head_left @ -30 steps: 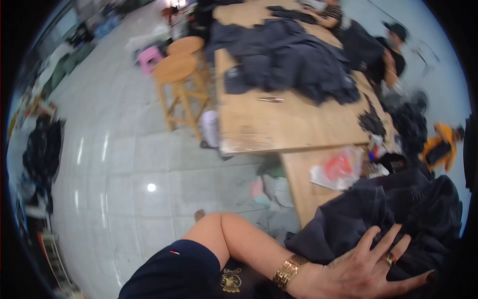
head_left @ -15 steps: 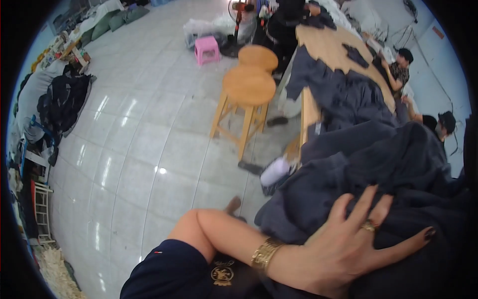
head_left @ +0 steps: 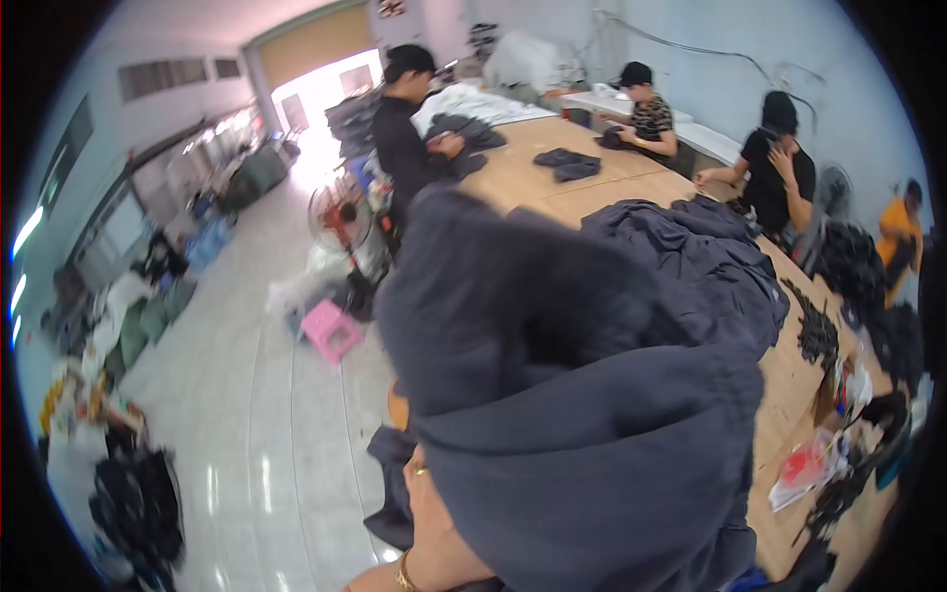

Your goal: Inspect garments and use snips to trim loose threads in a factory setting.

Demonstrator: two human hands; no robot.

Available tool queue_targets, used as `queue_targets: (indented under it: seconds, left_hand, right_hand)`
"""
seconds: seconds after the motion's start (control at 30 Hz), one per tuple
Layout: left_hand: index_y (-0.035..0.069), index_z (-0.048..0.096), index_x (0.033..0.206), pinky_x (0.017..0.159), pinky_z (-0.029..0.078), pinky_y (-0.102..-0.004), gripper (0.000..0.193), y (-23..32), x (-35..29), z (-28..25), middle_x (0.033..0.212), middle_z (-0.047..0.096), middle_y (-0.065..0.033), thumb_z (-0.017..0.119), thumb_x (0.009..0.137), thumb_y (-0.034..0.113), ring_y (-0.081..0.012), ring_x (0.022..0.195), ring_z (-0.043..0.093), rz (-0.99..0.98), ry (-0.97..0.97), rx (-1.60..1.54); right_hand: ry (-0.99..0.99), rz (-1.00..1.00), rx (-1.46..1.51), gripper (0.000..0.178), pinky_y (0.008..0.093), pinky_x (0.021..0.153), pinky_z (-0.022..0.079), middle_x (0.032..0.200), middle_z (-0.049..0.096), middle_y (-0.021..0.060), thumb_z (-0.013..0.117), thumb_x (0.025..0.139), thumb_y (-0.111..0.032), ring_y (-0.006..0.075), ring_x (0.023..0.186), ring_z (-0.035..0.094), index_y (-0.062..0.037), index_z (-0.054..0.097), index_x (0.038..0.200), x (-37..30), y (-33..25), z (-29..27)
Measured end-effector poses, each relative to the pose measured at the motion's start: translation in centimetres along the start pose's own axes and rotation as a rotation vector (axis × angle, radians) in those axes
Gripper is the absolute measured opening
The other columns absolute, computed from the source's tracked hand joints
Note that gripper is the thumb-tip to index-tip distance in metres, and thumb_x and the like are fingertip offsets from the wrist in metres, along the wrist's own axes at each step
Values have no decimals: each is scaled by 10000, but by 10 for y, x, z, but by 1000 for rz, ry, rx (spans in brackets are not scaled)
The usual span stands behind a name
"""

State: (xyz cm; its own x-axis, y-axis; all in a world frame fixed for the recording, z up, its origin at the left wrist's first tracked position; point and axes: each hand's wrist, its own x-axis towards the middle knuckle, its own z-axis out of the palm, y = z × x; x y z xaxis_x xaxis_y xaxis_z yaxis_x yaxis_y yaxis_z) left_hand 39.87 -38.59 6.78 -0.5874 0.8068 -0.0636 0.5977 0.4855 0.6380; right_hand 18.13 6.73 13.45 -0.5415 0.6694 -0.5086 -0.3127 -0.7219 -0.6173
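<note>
A big bundle of dark navy garments (head_left: 582,434) fills the middle and lower right of the view, lifted close in front of me. My left hand (head_left: 426,518), with a ring and a gold bracelet, grips the bundle's lower left side from underneath. My right hand is hidden behind the cloth. Past the bundle runs a long wooden table (head_left: 789,380) with another heap of dark garments (head_left: 710,257) on it.
A person in black (head_left: 400,138) stands at the table's far end handling cloth. Two people (head_left: 646,104) (head_left: 774,163) sit along its far side, and a person in orange (head_left: 898,237) is at the right. On the tiled floor stand a pink stool (head_left: 330,331), a fan (head_left: 340,217) and a dark clothes pile (head_left: 138,503).
The bundle has come up from the table to right in front of me. The view has swung from the floor and stools up to the room and the people.
</note>
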Motion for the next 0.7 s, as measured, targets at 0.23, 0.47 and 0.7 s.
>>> queue_targets:
  seconds: [0.23, 0.47, 0.7]
  left_hand:
    - [-17, 461, 1253, 923, 245, -546, 762, 17, 86, -91, 1288, 419, -265, 688, 651, 392, -452, 1125, 377, 116, 290, 44]
    - [-33, 482, 1233, 930, 282, -524, 691, -26, 195, -111, 1253, 460, -266, 666, 690, 353, -426, 1128, 405, 350, 378, 38]
    - [-19, 420, 1304, 1009, 361, -413, 686, 1, 494, -249, 1271, 490, -245, 619, 726, 292, -358, 1195, 471, 676, 564, -263]
  right_hand:
    - [123, -78, 300, 467, 379, 745, 501, 989, 659, 189, 611, 823, -343, 271, 897, 644, 61, 603, 1055, 69, -51, -9]
    - [176, -84, 437, 470, 380, 748, 500, 995, 658, 191, 612, 821, -344, 273, 900, 644, 61, 602, 1059, 157, -83, 10]
    - [196, -22, 478, 473, 382, 751, 500, 1001, 656, 192, 612, 820, -345, 275, 902, 643, 61, 600, 1062, 238, -103, 67]
